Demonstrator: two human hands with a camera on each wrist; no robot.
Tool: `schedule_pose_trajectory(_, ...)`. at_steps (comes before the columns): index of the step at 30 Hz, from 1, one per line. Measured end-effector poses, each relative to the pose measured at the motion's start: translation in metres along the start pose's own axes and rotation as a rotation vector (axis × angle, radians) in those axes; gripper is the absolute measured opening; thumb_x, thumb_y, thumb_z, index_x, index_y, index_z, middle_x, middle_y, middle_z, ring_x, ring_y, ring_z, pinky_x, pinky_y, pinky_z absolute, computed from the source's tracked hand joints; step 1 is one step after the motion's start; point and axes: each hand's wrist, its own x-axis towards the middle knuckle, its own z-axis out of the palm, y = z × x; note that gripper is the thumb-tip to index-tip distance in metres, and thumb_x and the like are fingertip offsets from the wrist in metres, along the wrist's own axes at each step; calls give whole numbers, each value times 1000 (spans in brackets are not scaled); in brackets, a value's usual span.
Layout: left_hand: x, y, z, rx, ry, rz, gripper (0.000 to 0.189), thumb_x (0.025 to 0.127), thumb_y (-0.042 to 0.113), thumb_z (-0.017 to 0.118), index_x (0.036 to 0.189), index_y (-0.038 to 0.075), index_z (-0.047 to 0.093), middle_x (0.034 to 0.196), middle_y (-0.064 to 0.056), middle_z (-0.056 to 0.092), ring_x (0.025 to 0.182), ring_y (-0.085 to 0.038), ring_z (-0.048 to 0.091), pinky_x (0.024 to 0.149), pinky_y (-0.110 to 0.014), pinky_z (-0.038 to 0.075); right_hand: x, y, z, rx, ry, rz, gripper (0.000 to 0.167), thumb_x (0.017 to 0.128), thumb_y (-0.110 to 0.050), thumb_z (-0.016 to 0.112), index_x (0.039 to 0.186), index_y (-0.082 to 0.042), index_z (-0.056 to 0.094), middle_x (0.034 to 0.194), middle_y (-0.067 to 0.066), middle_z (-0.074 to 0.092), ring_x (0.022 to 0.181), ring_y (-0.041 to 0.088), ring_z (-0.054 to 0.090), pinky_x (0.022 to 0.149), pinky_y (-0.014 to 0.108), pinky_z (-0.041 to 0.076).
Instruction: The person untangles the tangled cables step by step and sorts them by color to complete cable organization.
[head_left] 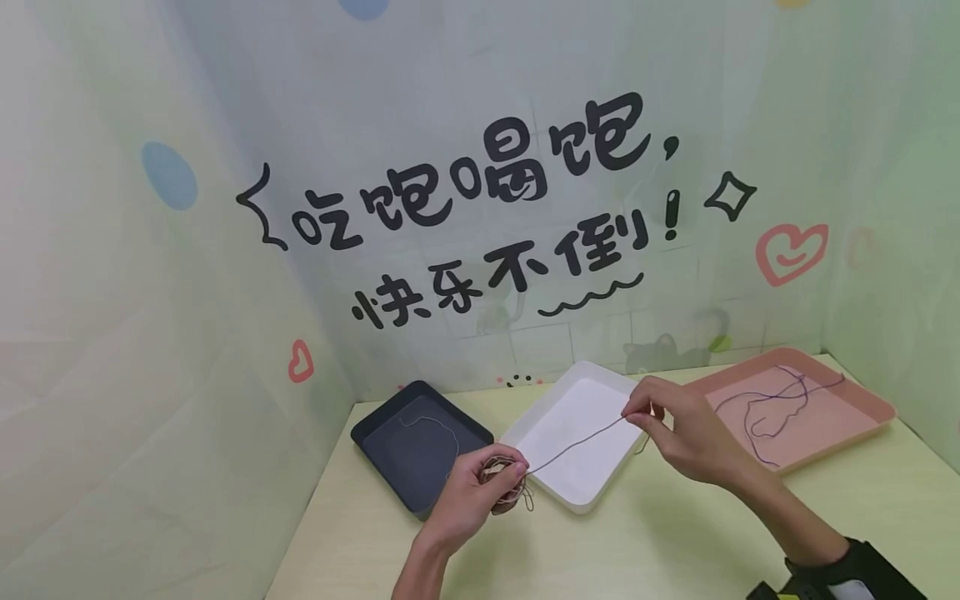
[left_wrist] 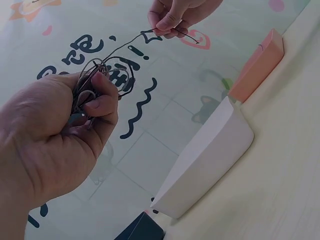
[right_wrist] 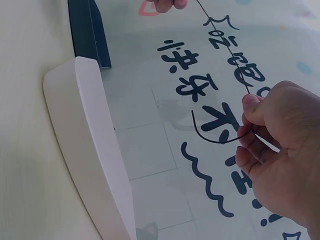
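Note:
A tangled bundle of string (head_left: pixel 507 483), brown and pale strands looped together, is gripped in my left hand (head_left: pixel 471 493) over the front of the trays. One dark strand (head_left: pixel 573 446) runs from it up to my right hand (head_left: pixel 686 429), which pinches it between thumb and fingertips. Past that pinch a short loose end (right_wrist: pixel 220 142) curves away in the right wrist view. Between the hands the strand looks nearly straight. In the left wrist view the bundle (left_wrist: pixel 102 82) shows loose loops above the curled fingers.
A dark blue tray (head_left: pixel 390 454) with a pale thread in it stands left. The white tray (head_left: pixel 581 492) is in the middle, below the strand. At right, a pink tray (head_left: pixel 840 433) holds purple strings (head_left: pixel 772 408). Behind the table (head_left: pixel 600 558) hangs a printed curtain (head_left: pixel 465 75).

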Motion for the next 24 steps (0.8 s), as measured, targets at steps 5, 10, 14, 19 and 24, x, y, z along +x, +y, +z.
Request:
schedule_pose_trajectory(5, -3, -1, -3, 3, 16, 37, 31, 116, 11, 64, 126, -18, 64, 85, 4, 57, 70, -6, 48, 66, -21, 42, -2, 4, -3, -20, 15, 63, 41, 89, 16, 84, 98, -23, 73, 92, -13, 70, 79, 2, 56, 71, 16, 47)
schedule_pose_trajectory(10, -6, -2, -9, 26, 27, 56, 25, 116, 11, 64, 123, -12, 67, 83, 4, 56, 69, -6, 47, 65, -22, 41, -3, 8, -10, -80, 45, 136, 36, 92, 13, 84, 99, -21, 75, 91, -10, 70, 79, 1, 55, 68, 17, 47)
schedule_pose_trajectory(14, -10, -1, -17, 37, 68, 58, 23, 116, 12, 64, 124, -9, 69, 84, 4, 58, 69, -6, 49, 64, -22, 41, -4, 14, -19, -136, 99, 186, 31, 93, 13, 83, 98, -17, 77, 92, -5, 72, 79, 0, 56, 69, 15, 46)
schedule_pose_trajectory(19, -15, 1, -23, 30, 142, 41, 23, 116, 13, 64, 126, -6, 69, 88, 5, 62, 71, -7, 52, 65, -21, 43, -5, 24, -21, -151, 132, 225, 23, 94, 12, 83, 101, -9, 81, 94, -1, 75, 82, -2, 59, 73, 10, 49)
schedule_pose_trajectory(24, -17, 1, -24, 34, 210, 36, 23, 116, 16, 64, 126, -4, 69, 89, 3, 61, 72, -8, 52, 65, -21, 44, -3, 37, -4, -165, 112, 192, 23, 92, 10, 85, 100, -12, 81, 96, 0, 76, 82, 0, 61, 72, 12, 49)
